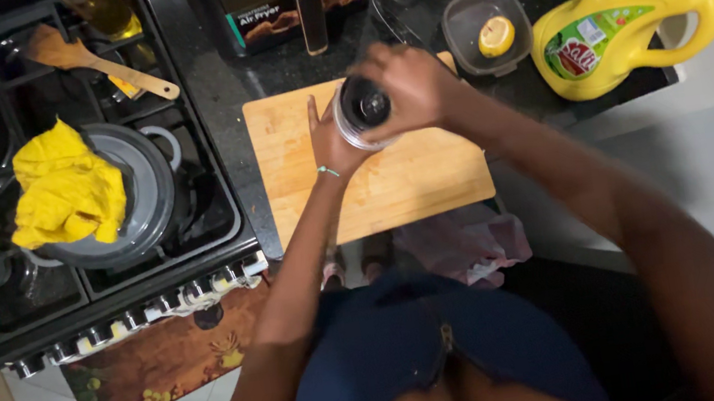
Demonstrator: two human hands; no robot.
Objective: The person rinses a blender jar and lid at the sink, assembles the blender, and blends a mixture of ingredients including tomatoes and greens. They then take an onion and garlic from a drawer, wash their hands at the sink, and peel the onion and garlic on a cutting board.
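Observation:
A clear round jar (363, 108) with a dark top is held above a wooden cutting board (428, 176). My left hand (329, 144) cups the jar's side from the left. From the right, my right hand (411, 86) wraps over its top. Both hands grip the jar together, and what is inside it cannot be made out.
A yellow oil jug with a blue cap (628, 9) lies on the dark counter at right, beside a grey container (472, 26) holding a lemon half (496, 36). At left is a gas stove (108, 282) with a lidded pot (146, 188), a yellow cloth (67, 190) and a wooden spatula (91, 61).

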